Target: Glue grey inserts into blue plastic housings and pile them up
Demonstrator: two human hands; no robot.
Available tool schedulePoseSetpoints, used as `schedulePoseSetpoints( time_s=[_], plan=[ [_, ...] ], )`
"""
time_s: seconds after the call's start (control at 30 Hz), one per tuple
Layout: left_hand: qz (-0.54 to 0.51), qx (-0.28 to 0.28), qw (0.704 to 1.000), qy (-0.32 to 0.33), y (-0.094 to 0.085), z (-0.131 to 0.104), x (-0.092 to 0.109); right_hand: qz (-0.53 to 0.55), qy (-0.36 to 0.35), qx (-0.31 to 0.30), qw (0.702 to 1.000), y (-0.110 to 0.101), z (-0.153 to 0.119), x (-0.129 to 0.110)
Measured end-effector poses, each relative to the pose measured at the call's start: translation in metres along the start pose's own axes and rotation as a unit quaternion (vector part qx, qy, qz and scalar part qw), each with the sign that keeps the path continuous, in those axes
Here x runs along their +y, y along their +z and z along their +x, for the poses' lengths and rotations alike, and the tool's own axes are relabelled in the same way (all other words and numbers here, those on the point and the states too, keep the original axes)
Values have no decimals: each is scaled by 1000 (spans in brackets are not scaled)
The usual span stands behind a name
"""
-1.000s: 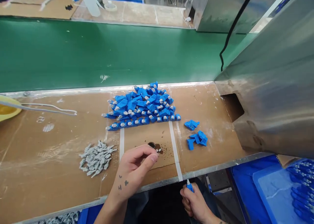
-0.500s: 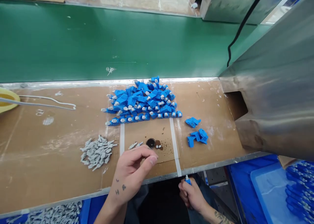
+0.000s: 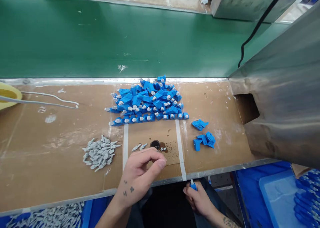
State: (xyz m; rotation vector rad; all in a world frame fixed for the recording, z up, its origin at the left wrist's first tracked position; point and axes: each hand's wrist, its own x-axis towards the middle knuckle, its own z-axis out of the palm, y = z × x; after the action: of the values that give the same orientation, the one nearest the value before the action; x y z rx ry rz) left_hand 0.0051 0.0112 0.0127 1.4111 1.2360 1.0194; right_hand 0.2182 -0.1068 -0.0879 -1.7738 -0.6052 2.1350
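My left hand (image 3: 141, 174) hovers over the near edge of the cardboard-covered bench, thumb and fingers curled into a pinch. Whatever may be between those fingertips is too small or hidden to make out. Just beyond them lies a small round cap of dark liquid (image 3: 155, 144), with a brown spill and tiny white bits (image 3: 163, 149) beside it. Two small grey plastic pieces (image 3: 139, 147) lie left of the cap. Below the bench edge, my right hand (image 3: 198, 196) grips a blue plastic part (image 3: 193, 185), its pale tip pointing up.
A heap of blue parts with pale tips (image 3: 147, 99) lies at the back, with a row along its front. Loose grey pieces (image 3: 101, 152) form a pile on the left. Several blue parts (image 3: 205, 140) lie right. A metal housing (image 3: 280, 88) borders the bench's right side.
The view has shifted slightly. My left hand has moved a little to the right, uncovering more of the two grey pieces. My right hand still holds the blue part.
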Motion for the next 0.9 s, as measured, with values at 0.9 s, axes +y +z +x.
schedulePoseSetpoints(
  time_s=[0.9],
  plan=[
    [68,85,993,-49,-41,7,-11,-323,-471,45,820,-11,9,-137]
  ],
)
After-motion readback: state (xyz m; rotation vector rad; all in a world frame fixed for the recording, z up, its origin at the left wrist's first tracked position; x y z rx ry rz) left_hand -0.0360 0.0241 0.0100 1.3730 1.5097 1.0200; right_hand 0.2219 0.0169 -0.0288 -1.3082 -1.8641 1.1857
